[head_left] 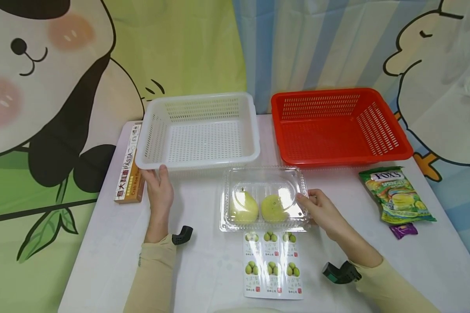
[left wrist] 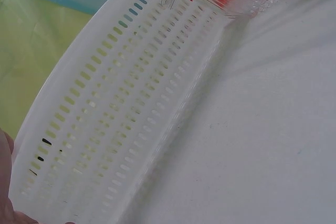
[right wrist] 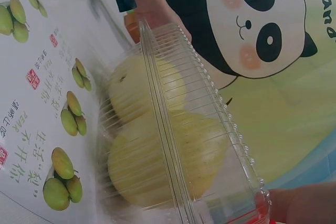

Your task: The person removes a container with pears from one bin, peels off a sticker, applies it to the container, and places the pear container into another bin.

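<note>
My left hand grips the near left corner of a white plastic basket, thumb at the rim. In the left wrist view, the slotted side of the basket fills much of the picture, with a bit of the hand at the lower left. My right hand pinches the right edge of a lidded clear plastic box. Two yellow-green pears lie side by side in it, seen close through the ribbed wall in the right wrist view. The box's far edge reaches the fronts of both baskets in the head view.
A red basket stands at the back right. Below the box lies a sheet of pear stickers. A pasta box sits left of the white basket. To the right are a green Fox's candy bag and a purple wrapped candy.
</note>
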The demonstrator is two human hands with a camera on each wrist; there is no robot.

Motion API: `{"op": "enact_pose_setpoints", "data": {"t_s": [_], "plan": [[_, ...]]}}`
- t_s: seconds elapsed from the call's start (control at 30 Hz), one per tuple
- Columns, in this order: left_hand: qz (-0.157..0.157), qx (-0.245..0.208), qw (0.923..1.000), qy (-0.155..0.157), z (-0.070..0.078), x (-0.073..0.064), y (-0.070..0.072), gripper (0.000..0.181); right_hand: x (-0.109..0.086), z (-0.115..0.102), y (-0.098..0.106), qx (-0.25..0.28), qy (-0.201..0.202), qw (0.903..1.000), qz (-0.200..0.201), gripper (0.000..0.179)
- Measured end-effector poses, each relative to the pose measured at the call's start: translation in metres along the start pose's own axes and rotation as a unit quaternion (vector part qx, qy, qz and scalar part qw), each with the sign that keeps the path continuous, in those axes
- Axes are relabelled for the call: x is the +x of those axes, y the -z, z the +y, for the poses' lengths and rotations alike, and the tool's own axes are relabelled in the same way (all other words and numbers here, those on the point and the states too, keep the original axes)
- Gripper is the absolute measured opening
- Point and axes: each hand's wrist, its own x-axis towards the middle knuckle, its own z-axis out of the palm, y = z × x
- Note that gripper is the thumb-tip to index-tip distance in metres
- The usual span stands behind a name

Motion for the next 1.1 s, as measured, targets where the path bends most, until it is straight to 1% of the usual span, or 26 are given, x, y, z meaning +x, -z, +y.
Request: {"op": "enact_pose_setpoints", "data": {"t_s": [0.07,0.2,0.3,0.37,0.43,0.53,0.6,0.67,0.77,0.9,1.0,1.1], "plan": [[-0.003,-0.005,1.0000,-0.003,-0.006,0.002,0.001,0.059,0.000,0.001,0.000,0.000,0.001,1.0000,-0.002,0.067],[-0.010,-0.001,0.9999,-0.002,-0.024,0.004,0.004,0.060,0.000,0.002,0.001,-0.002,0.006,0.9999,-0.010,0.069],[-0.017,0.008,0.9994,0.029,-0.032,0.001,0.009,0.063,0.000,0.004,0.001,-0.003,0.012,0.9998,-0.017,0.071],[-0.020,0.013,0.9976,0.065,-0.032,-0.004,0.013,0.065,-0.002,0.004,0.001,-0.003,0.016,0.9997,-0.019,0.072],[-0.025,0.018,0.9948,0.097,-0.028,-0.008,0.017,0.067,-0.004,0.004,0.001,-0.007,0.018,0.9997,-0.016,0.072],[-0.033,0.039,0.9906,0.127,-0.021,-0.016,0.023,0.067,-0.010,0.004,0.003,-0.011,0.021,0.9997,-0.006,0.070],[-0.043,0.051,0.9885,0.136,-0.016,-0.023,0.027,0.065,-0.013,0.006,0.004,-0.012,0.024,0.9996,0.001,0.069],[-0.063,0.064,0.9851,0.147,-0.012,-0.031,0.030,0.063,-0.017,0.008,0.007,-0.005,0.023,0.9997,0.008,0.068],[-0.106,0.081,0.9772,0.165,-0.010,-0.043,0.035,0.062,-0.022,0.013,0.011,0.009,0.022,0.9996,0.015,0.068],[-0.173,0.107,0.9600,0.192,-0.011,-0.058,0.040,0.058,-0.028,0.019,0.016,0.016,0.012,0.9996,0.021,0.070],[-0.219,0.115,0.9471,0.204,-0.014,-0.070,0.041,0.053,-0.032,0.022,0.018,0.013,0.004,0.9997,0.022,0.071],[-0.255,0.105,0.9394,0.203,-0.015,-0.084,0.039,0.045,-0.036,0.027,0.019,0.018,0.001,0.9997,0.017,0.072]]}}
